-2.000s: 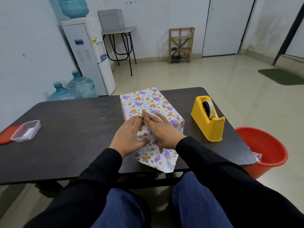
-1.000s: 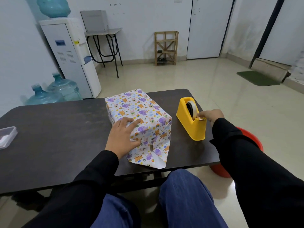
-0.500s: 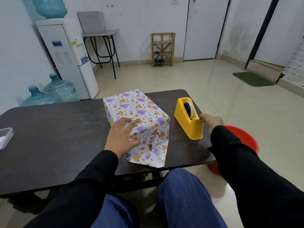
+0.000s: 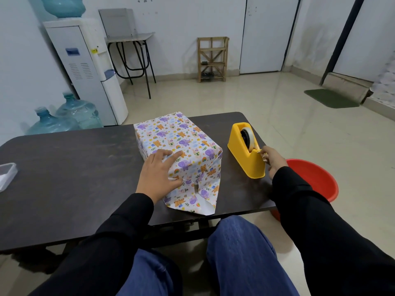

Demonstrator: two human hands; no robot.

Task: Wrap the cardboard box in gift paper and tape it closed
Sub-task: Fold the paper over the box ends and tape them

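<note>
Left hand [image 4: 159, 174] is flat on the box [image 4: 181, 142], fingers spread and pretty much straight across the near top corner, with the thumb down on the near end face holding the folded paper in. It's pressing, not grabbing anything.

Right hand [image 4: 272, 160] is over at the yellow tape dispenser [image 4: 245, 165], with the fingertips pinched on the loose end of the tape [image 4: 251, 138] right at the cutter end. The roll itself sits in the dispenser.

The box sits roughly mid-table, toward the near edge of the dark table [image 4: 64, 167], and the dispenser is just to its right, not touching it. The top and visible sides are covered in the gift paper [image 4: 192, 201] (purple elephants, orange bears). The near end isn't closed up: a pointed flap lies flat on the table, reaching toward the edge.

Other stuff: a red tub [image 4: 314, 178] on the floor past the right side of the table, and a clear plastic container [image 4: 6, 176] at the far left edge.
</note>
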